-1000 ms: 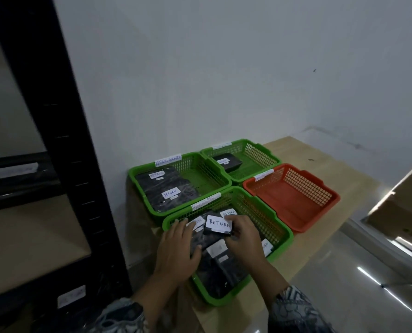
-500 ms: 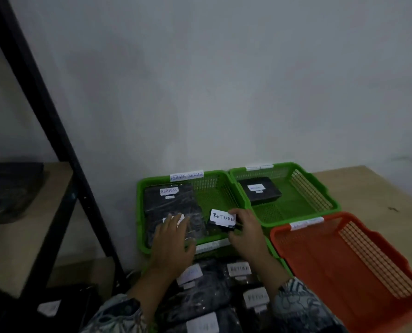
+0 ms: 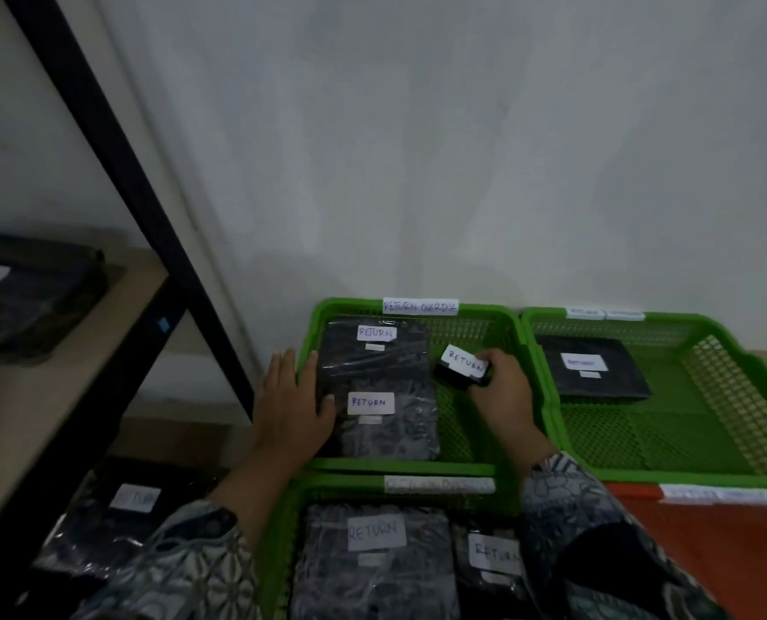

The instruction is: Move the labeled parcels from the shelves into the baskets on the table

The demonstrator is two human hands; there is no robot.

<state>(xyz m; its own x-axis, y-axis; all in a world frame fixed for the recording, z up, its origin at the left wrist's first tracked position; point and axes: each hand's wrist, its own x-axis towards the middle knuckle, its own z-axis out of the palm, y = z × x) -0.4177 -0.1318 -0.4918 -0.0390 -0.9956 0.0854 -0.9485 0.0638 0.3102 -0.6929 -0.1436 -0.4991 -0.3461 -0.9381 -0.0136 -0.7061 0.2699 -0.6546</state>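
My right hand [image 3: 502, 396] grips a small black parcel [image 3: 460, 371] with a white RETURN label, held just above the floor of the far-left green basket [image 3: 480, 440] tagged RETURN OVERDUE. Two larger black parcels [image 3: 379, 387] labelled RETURN lie along that basket's left side. My left hand [image 3: 290, 400] lies flat with straight fingers over the basket's left rim, thumb touching the nearer parcel's edge. The near green basket [image 3: 283, 521] holds more RETURN parcels [image 3: 375, 561].
A second green basket [image 3: 686, 440] at the right holds one black parcel [image 3: 592, 366]. An orange basket [image 3: 721, 543] sits at the near right. A black-framed shelf unit [image 3: 118, 140] stands left, with parcels on its upper board [image 3: 24, 297] and lower level [image 3: 118, 516].
The view has moved closer to the baskets. My right hand carried the small parcel from the near basket over the rim into the far-left basket. My left hand shifted left onto that basket's rim.
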